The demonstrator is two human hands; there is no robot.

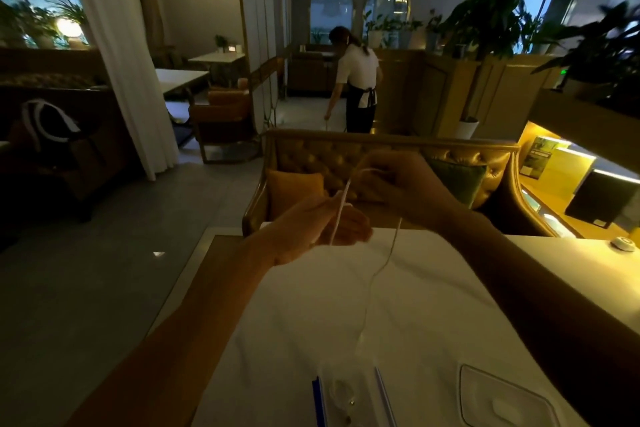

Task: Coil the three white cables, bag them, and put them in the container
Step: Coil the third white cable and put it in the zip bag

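I hold a thin white cable [341, 208] up over the white-covered table [433, 288]. My left hand [332, 222] grips its lower loops and my right hand [391, 180] pinches the upper bend. The cable's loose end trails down to the cloth and its plug rests near the table's middle. A clear bag [349, 395] with a blue zip strip lies at the near edge, with something coiled inside. A clear plastic container [505, 399] sits to the bag's right.
A tufted gold sofa [346, 156] with cushions stands just beyond the table. A person in an apron works on the floor further back. A small white round object [623, 243] rests at the table's right edge. Potted plants line the right side.
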